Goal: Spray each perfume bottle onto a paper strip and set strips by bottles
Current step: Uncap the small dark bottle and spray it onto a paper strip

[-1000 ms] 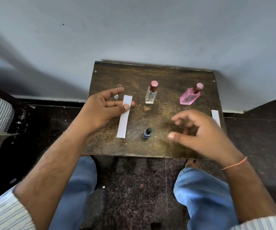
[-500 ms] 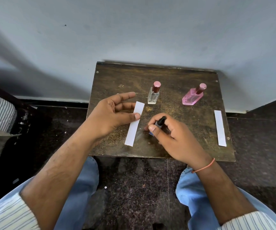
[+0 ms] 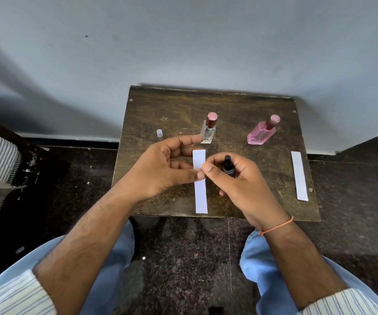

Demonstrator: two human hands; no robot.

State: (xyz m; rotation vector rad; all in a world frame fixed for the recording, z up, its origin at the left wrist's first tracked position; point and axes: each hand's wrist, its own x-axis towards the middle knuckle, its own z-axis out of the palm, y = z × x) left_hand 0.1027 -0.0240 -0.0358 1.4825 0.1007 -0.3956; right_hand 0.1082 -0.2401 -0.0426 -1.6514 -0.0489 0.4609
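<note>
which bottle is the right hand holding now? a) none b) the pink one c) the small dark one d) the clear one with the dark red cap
c: the right hand grips the small dark bottle beside the paper strip held by the left hand; the pink bottle and clear bottle stand untouched on the table.

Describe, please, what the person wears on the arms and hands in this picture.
Both forearms are bare, with white, thinly dark-striped sleeves pushed up near the elbows. The right hand has a thin orange thread round its wrist; the left hand wears nothing.
</note>
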